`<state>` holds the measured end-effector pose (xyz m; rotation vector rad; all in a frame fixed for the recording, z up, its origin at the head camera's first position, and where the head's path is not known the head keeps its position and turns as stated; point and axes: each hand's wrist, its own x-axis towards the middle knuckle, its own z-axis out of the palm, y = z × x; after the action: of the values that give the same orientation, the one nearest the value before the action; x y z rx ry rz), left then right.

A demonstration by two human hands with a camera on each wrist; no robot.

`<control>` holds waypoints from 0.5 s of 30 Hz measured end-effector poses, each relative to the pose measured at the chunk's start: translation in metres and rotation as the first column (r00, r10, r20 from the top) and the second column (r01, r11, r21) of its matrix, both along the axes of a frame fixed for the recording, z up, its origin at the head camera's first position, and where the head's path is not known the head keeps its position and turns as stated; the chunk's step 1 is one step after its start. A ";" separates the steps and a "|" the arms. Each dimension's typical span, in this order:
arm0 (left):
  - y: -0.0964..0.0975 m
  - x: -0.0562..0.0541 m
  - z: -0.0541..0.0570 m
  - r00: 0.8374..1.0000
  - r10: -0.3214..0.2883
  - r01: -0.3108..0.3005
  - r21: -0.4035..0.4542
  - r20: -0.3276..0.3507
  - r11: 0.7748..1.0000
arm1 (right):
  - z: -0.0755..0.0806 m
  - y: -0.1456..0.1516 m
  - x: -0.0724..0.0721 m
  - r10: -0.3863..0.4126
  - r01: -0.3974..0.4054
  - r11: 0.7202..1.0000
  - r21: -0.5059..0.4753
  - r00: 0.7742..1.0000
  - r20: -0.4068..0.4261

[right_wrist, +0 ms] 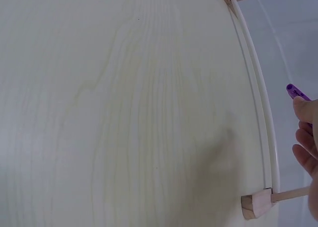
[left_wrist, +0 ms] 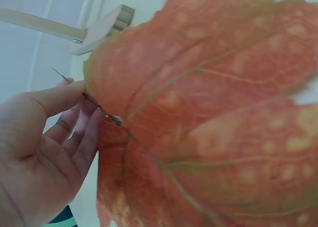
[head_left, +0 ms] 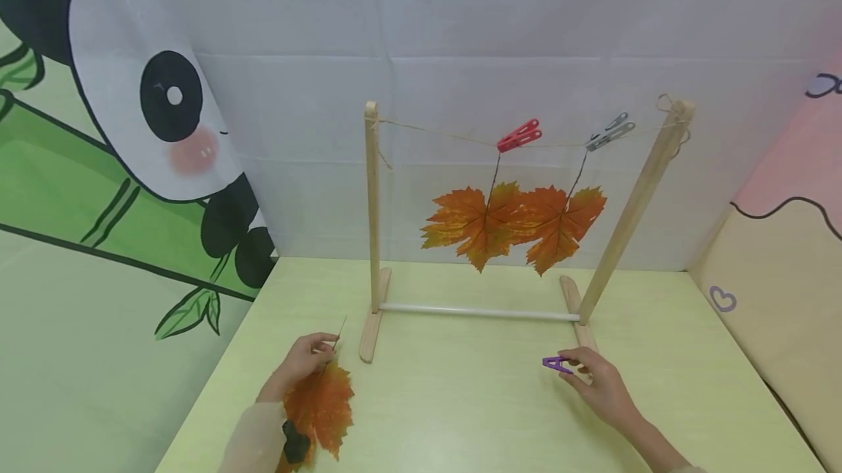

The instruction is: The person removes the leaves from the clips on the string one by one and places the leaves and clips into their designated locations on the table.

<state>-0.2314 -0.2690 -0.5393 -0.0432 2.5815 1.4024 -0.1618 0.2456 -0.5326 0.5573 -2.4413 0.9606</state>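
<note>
My left hand pinches the thin dark stem of an orange maple leaf at the table's left side. In the left wrist view the leaf fills much of the picture, its stem between thumb and fingers. My right hand holds a purple clothespin by thumb and fingertips, in front of the stand's right foot. Two more maple leaves hang by their stems from a string: one under a red clothespin, the other under a grey clothespin. Their edges overlap in the head view.
A wooden stand has a left post, a right post and a white rod low between them. The pale table meets a white backdrop. A panda picture covers the left side.
</note>
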 end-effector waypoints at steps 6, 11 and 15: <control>0.002 0.004 -0.007 0.999 0.027 -0.029 -0.031 -0.038 0.999 | 0.000 0.003 0.004 -0.019 0.019 1.000 0.009 1.000 0.009; 0.004 0.007 -0.008 0.999 0.041 -0.041 -0.018 -0.035 0.999 | -0.004 0.007 0.006 -0.038 0.038 0.999 0.016 0.999 0.005; 0.004 0.008 -0.010 0.998 0.055 -0.055 -0.005 -0.034 0.998 | -0.009 0.009 0.008 -0.048 0.048 0.999 0.017 0.999 0.002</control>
<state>-0.2235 -0.2651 -0.5491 -0.0935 2.6311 1.4259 -0.1537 0.2542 -0.5412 0.5019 -2.4555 0.9219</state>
